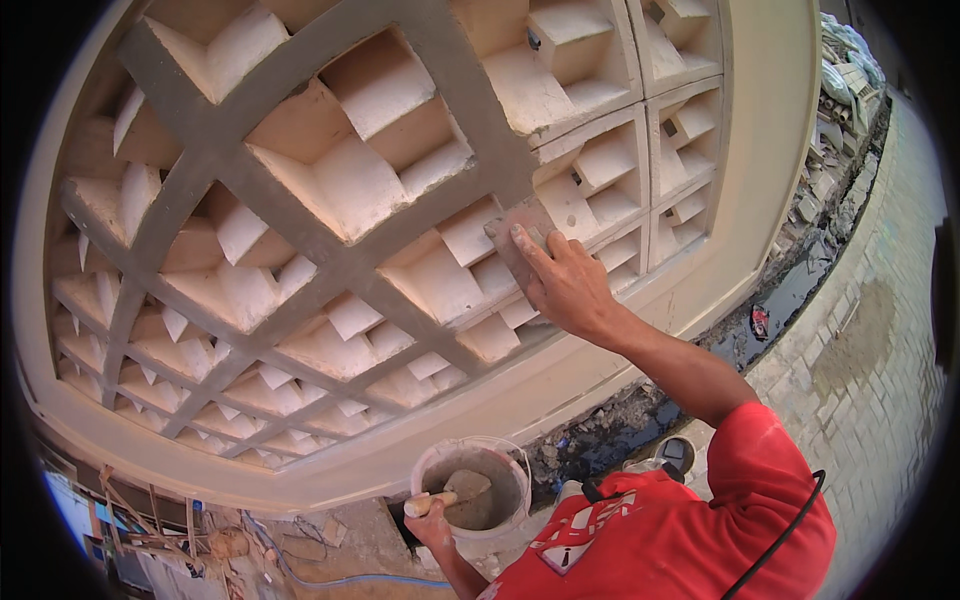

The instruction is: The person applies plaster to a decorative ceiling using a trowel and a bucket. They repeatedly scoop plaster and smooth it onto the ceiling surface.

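My right hand presses a flat, worn rectangular float against the openwork block wall. Its fingers lie along the float, at the border between grey-coated ribs and paler uncoated blocks. Lower down, my left hand is closed round the wooden handle of a trowel. The trowel's blade reaches over a whitish bucket with grey mortar inside. Smooth grey mortar covers the ribs on the left and middle of the wall.
A beige frame borders the wall. Beneath it runs a ditch with dark water, beside rubble and grey paving. A blue hose and scrap wood lie at the lower left.
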Demonstrator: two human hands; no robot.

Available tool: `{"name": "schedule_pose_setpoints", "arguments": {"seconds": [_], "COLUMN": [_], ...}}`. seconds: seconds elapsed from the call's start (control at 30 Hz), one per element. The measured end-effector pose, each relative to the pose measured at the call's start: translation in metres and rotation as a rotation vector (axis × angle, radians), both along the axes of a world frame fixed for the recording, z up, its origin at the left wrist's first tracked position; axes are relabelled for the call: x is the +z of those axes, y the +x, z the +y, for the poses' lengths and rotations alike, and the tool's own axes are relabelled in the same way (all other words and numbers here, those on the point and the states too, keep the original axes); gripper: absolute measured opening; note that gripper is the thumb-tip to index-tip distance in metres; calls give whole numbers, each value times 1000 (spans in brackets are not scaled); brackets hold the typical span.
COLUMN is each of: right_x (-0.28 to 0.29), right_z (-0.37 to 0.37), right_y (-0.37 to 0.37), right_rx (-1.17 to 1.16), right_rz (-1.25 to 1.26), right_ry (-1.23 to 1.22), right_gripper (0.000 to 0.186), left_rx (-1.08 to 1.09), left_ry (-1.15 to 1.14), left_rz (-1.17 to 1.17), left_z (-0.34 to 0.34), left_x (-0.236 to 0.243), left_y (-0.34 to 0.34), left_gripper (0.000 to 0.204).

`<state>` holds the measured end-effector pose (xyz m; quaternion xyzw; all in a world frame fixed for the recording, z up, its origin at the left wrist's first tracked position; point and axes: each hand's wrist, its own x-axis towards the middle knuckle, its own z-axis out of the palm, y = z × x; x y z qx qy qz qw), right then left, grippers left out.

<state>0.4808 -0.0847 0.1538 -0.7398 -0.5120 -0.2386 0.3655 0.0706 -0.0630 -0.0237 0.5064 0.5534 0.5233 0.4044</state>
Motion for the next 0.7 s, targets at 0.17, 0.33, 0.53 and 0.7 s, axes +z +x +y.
{"name": "schedule_pose_setpoints", "arguments": {"seconds": [0.17,0.33,0.53,0.7], "right_x": [34,64,51,34], "right_z": [-27,11,71,54], "right_y": [-9,-13,-130,-145], "right_rx": [75,37,183,318], "right_rz": [210,368,625,561], "right_ry": [189,427,320,325], "right_gripper": [63,62,59,60], "left_rx": [50,9,46,53], "left_ry": [11,6,-7,11], "left_rz": [7,47,8,32], "left_z": [-5,-3,-1,-1], "left_x": [7,0,6,16], "left_y": [-10,-27,-43,-59], "left_gripper": [29,31,30,29]}}
